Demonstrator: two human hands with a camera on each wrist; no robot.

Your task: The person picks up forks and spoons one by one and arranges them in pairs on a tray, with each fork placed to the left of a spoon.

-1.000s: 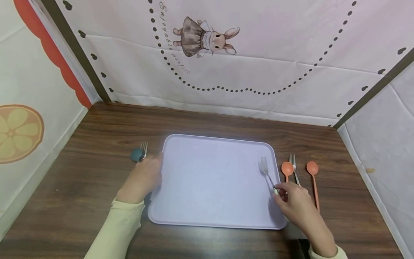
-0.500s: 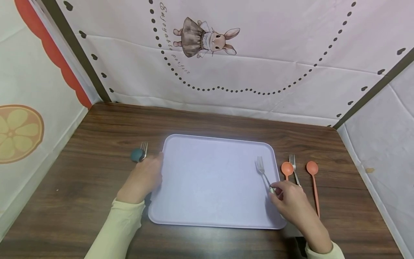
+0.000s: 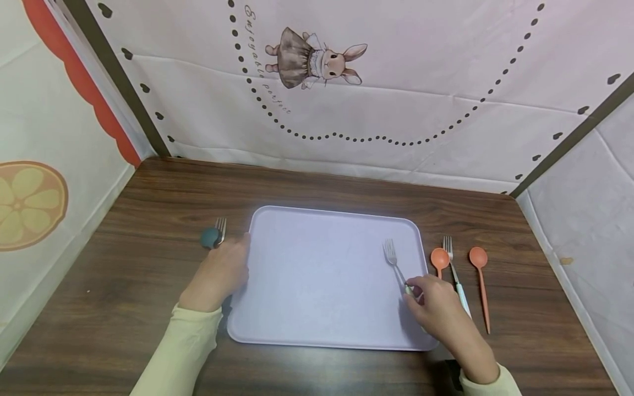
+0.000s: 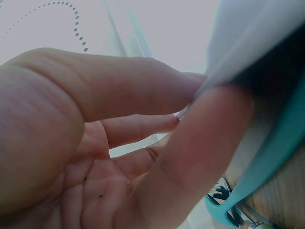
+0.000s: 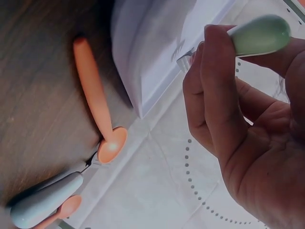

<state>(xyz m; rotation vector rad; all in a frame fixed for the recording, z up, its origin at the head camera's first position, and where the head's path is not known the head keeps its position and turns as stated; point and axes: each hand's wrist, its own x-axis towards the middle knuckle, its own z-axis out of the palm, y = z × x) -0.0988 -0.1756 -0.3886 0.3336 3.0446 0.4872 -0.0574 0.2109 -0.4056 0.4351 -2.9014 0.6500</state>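
One metal fork with a pale green rounded handle (image 3: 392, 259) is pinched by the fingers of the right hand (image 3: 437, 303), over the right part of a rectangular pale lilac tray (image 3: 312, 280). The tray's left rim is pinched by the fingers of the left hand (image 3: 218, 272). Fork placement appears to be in hand; next, the handle should be lowered flat and released, with the tray kept steady.

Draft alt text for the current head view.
A right hand holds a fork above a pale lilac tray on a wooden table, while the left hand grips the tray's left edge. Two orange spoons and a second fork lie right of the tray; a teal spoon and a third fork lie left.
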